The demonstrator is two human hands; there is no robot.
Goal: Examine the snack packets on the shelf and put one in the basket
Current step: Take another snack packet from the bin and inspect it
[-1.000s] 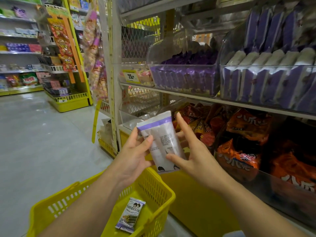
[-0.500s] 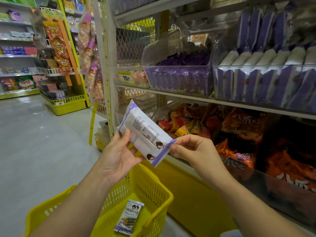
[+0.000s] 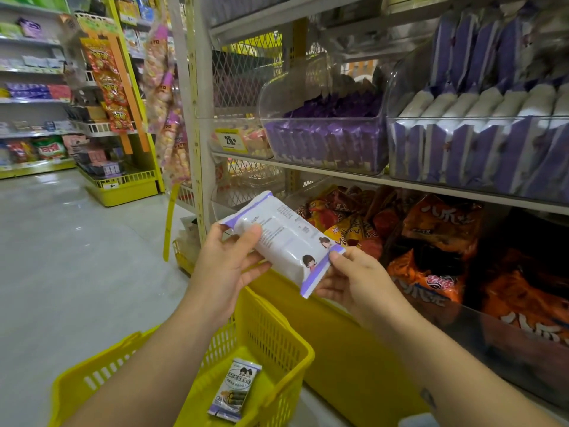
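I hold a white snack packet with purple ends (image 3: 286, 241) in front of the shelf, lying slantwise with its printed back toward me. My left hand (image 3: 224, 269) grips its upper left end, thumb on top. My right hand (image 3: 354, 282) pinches its lower right purple seal. Below my arms sits a yellow basket (image 3: 277, 331) with one small snack packet (image 3: 235, 391) lying flat inside. Matching white-and-purple packets (image 3: 474, 143) stand in a clear bin on the shelf at upper right.
A clear bin of dark purple packets (image 3: 326, 140) sits left of the white ones. Orange snack bags (image 3: 437, 241) fill the lower shelf bin. A white shelf post (image 3: 197, 118) stands at centre. An open aisle floor (image 3: 61, 257) lies to the left, with yellow racks (image 3: 123, 186) beyond.
The packet turned from upright to slanted, almost lying flat. My right hand shifted from its side to pinching the lower purple end; my left hand kept its grip.
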